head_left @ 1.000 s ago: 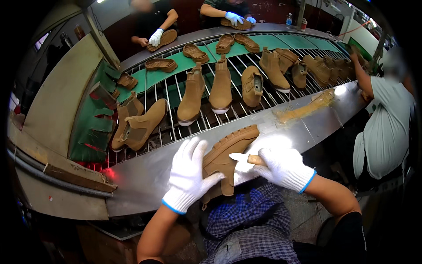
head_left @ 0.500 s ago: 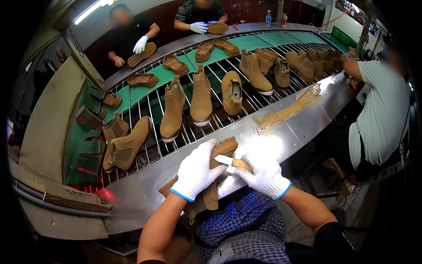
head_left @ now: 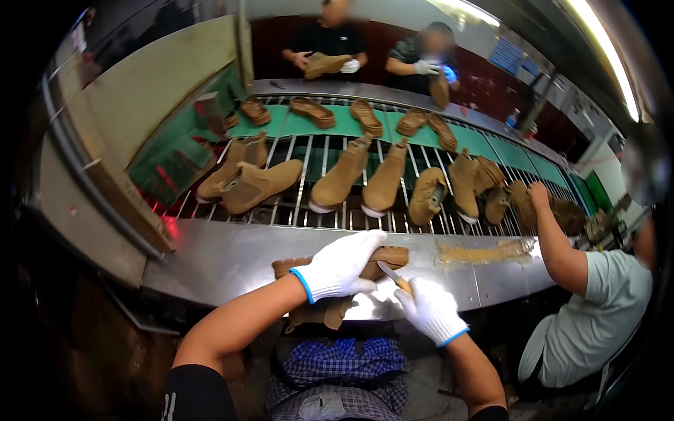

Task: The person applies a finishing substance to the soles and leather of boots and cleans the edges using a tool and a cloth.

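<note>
Since a moment ago we have turned the boot (head_left: 351, 270) sole-up on the steel ledge (head_left: 210, 259), left hand (head_left: 342, 265) clamped over its stiff sole, right hand (head_left: 430, 307) gripping a small tool (head_left: 393, 275) against its edge; soft, light suede, best held by the sole.

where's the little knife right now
In the head view the knife is low and centre-right, gripped by the right hand, its blade tip against the sole of the tan boot under the left hand.
</note>
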A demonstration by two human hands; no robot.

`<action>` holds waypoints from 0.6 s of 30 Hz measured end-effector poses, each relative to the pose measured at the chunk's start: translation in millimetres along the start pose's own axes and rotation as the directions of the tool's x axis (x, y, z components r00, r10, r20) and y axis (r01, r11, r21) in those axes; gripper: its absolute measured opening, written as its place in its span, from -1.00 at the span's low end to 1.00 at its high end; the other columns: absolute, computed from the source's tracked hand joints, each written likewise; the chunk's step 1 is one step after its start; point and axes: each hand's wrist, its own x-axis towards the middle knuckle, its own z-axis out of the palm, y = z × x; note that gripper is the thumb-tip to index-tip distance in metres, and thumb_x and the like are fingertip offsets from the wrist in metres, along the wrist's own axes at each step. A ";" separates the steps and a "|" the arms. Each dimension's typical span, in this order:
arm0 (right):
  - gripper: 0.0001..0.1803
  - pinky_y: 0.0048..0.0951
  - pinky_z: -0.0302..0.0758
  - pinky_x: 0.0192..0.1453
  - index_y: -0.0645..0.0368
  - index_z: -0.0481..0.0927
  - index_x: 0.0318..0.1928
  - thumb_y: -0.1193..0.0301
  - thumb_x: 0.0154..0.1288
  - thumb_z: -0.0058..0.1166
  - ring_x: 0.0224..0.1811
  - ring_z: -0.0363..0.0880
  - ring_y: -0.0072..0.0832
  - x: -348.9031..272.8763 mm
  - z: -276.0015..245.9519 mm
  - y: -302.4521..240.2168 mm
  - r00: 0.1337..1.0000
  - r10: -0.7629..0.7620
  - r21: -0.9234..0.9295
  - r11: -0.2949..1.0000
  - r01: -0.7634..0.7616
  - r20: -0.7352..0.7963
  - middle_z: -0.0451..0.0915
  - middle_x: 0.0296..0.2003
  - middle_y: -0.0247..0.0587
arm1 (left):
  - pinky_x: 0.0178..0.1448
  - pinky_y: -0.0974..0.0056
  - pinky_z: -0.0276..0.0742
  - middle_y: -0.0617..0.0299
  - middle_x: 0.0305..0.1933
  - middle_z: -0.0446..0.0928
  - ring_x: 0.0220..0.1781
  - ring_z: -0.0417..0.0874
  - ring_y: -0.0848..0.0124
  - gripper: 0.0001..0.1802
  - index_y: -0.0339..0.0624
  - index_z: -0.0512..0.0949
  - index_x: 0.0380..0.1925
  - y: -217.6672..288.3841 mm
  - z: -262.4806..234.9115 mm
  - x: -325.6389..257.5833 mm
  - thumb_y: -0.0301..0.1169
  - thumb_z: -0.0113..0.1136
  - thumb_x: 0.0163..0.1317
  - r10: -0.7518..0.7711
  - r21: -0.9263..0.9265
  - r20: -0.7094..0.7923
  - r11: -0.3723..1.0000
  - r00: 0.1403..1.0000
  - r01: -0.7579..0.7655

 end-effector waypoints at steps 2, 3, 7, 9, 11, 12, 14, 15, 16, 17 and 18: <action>-0.51 0.06 0.68 -0.13 0.10 0.69 -0.04 -0.10 0.48 0.23 -0.24 0.79 0.12 -4.6 -19.9 -8.2 0.998 -0.064 0.054 0.996 0.065 -0.015 0.76 -0.32 0.11 | 0.67 -0.01 0.36 -0.28 0.58 0.33 0.61 0.39 -0.20 0.20 -0.29 0.26 0.54 -0.7 -24.4 -35.9 -0.06 0.72 -0.02 -0.043 0.115 -0.088 0.992 0.995 0.053; -0.49 0.05 0.69 -0.13 0.10 0.70 -0.04 -0.12 0.46 0.26 -0.22 0.79 0.13 -8.4 -19.9 -5.9 0.995 -0.097 0.064 0.993 0.099 -0.032 0.76 -0.30 0.10 | 0.68 -0.02 0.35 -0.27 0.59 0.31 0.62 0.37 -0.21 0.23 -0.28 0.26 0.55 -2.8 -37.1 -56.7 -0.04 0.73 -0.04 -0.072 0.182 -0.115 0.979 0.991 0.092; -0.49 -0.02 0.72 -0.07 0.12 0.67 0.07 -0.04 0.42 0.34 -0.19 0.80 0.13 -0.5 -22.5 -29.2 0.972 -0.198 0.038 0.980 0.195 0.123 0.79 -0.24 0.07 | 0.66 -0.04 0.37 -0.16 0.67 0.22 0.63 0.35 -0.20 0.25 -0.20 0.24 0.58 -23.3 -57.1 -134.4 -0.03 0.74 -0.06 -0.308 0.162 -0.192 0.926 0.932 0.340; -0.49 -0.09 0.73 0.04 0.16 0.61 0.20 0.11 0.43 0.37 -0.08 0.82 0.08 4.2 -36.0 -56.1 0.976 -0.204 0.190 0.964 0.187 0.075 0.79 -0.10 0.08 | 0.65 -0.04 0.38 -0.14 0.69 0.19 0.65 0.32 -0.17 0.22 -0.16 0.26 0.58 -23.4 -51.0 -149.3 0.00 0.72 -0.04 -0.369 0.130 -0.204 0.908 0.907 0.398; -0.44 -0.17 0.73 0.12 0.23 0.55 0.31 0.25 0.43 0.40 0.00 0.83 -0.02 9.3 -29.6 -71.8 0.947 -0.276 0.293 0.903 0.314 -0.165 0.78 -0.02 0.08 | 0.65 -0.05 0.38 -0.14 0.69 0.20 0.65 0.32 -0.17 0.20 -0.16 0.28 0.57 -24.0 -40.8 -152.0 0.01 0.72 -0.02 -0.374 0.140 -0.219 0.902 0.901 0.409; -0.39 -0.23 0.73 0.15 0.28 0.52 0.37 0.32 0.42 0.41 0.03 0.83 -0.08 14.5 -18.1 -70.4 0.869 -0.323 0.282 0.853 0.439 -0.375 0.77 0.00 0.07 | 0.65 -0.06 0.37 -0.16 0.67 0.22 0.63 0.33 -0.18 0.18 -0.18 0.30 0.55 -21.1 -39.3 -145.0 0.00 0.71 -0.02 -0.360 0.114 -0.220 0.914 0.907 0.390; -0.26 -0.32 0.70 0.27 0.39 0.39 0.50 0.51 0.40 0.41 0.12 0.82 -0.22 16.4 -9.1 -77.7 0.695 -0.382 0.207 0.769 0.604 -0.608 0.76 0.07 0.08 | 0.66 -0.07 0.36 -0.17 0.66 0.23 0.63 0.33 -0.18 0.16 -0.21 0.31 0.54 -24.6 -25.2 -137.9 0.00 0.70 -0.01 -0.343 0.120 -0.218 0.919 0.913 0.374; -0.34 -0.25 0.65 0.33 0.23 0.47 0.46 0.54 0.38 0.35 0.21 0.78 -0.13 17.7 -0.8 -90.5 0.748 -0.299 0.450 0.647 0.615 -0.593 0.68 0.25 0.18 | 0.66 -0.07 0.36 -0.17 0.66 0.23 0.62 0.33 -0.19 0.16 -0.22 0.31 0.53 -27.5 -21.1 -137.6 -0.01 0.70 0.00 -0.336 0.133 -0.216 0.920 0.917 0.369; -0.36 -0.22 0.67 0.29 0.16 0.50 0.45 0.54 0.38 0.32 0.15 0.79 -0.11 15.8 -1.9 -100.9 0.878 -0.441 0.200 0.858 0.473 -0.185 0.68 0.24 0.18 | 0.67 -0.07 0.34 -0.19 0.65 0.23 0.62 0.32 -0.20 0.15 -0.29 0.32 0.51 -31.1 -17.1 -139.5 0.01 0.69 0.01 -0.299 0.141 -0.232 0.931 0.926 0.336; -0.38 -0.18 0.69 0.25 0.06 0.52 0.44 0.54 0.39 0.29 0.08 0.80 -0.06 15.2 5.5 -106.9 0.904 -0.424 0.125 0.901 0.415 0.052 0.68 0.23 0.16 | 0.67 -0.08 0.34 -0.19 0.65 0.23 0.62 0.32 -0.20 0.17 -0.30 0.30 0.52 -32.0 -16.3 -143.2 0.02 0.69 0.00 -0.299 0.112 -0.268 0.934 0.916 0.338; -0.40 -0.13 0.70 0.21 -0.03 0.55 0.43 0.54 0.39 0.26 0.01 0.81 -0.01 16.7 11.1 -113.0 0.877 -0.386 0.022 0.918 0.397 0.285 0.69 0.21 0.15 | 0.67 -0.08 0.33 -0.20 0.65 0.23 0.63 0.31 -0.20 0.19 -0.31 0.29 0.52 -32.5 -15.7 -147.2 0.04 0.69 0.00 -0.301 0.084 -0.305 0.936 0.903 0.341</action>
